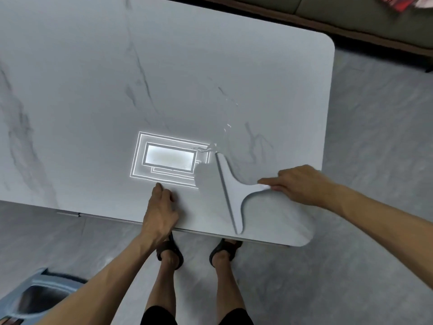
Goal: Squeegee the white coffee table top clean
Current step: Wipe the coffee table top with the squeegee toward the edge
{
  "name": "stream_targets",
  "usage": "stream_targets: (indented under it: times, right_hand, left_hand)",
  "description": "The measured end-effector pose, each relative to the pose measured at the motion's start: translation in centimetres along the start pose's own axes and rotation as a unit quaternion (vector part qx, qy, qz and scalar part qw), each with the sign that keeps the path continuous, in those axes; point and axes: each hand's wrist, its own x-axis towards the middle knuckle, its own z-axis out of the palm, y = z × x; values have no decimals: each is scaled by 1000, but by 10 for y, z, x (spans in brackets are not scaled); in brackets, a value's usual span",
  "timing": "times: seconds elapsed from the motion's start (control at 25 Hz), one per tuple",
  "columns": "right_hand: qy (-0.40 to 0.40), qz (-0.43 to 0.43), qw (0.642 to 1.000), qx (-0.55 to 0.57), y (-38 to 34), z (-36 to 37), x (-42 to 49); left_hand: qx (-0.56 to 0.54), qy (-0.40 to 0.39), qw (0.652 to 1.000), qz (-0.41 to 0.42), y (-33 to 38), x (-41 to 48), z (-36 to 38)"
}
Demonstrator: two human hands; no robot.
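Mid-stroke, we judge: our right hand (297, 184) grips the squeegee (230, 191) handle, blade on the bench (93, 90) near its right front corner. Left hand (160, 212) braces loosely, holding nothing. Next: drag water (225, 127) off the edge.

Grey marbled floor (375, 137); olive sofa (351, 10) top right — red-patterned item (398, 3) on it, blurred; grey bin (42, 294) bottom left.

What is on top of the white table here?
A white squeegee, its handle end hidden in the right hand; water streaks; the left hand resting near the edge.
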Motion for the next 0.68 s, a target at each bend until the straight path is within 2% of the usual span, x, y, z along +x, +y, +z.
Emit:
stream_targets:
  times: [0.16, 0.32, 0.4, 0.48, 0.6, 0.68]
  right_hand:
    - [-20, 61, 997, -37, 60, -15, -43]
    - [-18, 58, 994, -88, 64, -32, -54]
    - [-6, 12, 998, -63, 35, -30, -45]
    - [-32, -60, 998, -4, -8, -22, -18]
    - [-94, -121, 987, 46, -86, -10, 44]
    - [-96, -144, 984, 40, -122, -8, 82]
  left_hand:
    - [69, -66, 994, -46, 10, 10, 8]
    - [14, -36, 997, -62, 13, 8, 1]
    - [-62, 14, 991, -115, 16, 1, -3]
    - [-112, 57, 978, -168, 15, -4, -6]
    - [-112, 104, 968, -201, -3, -7, -15]
    - [-109, 119, 962, -221, -19, -6, -24]
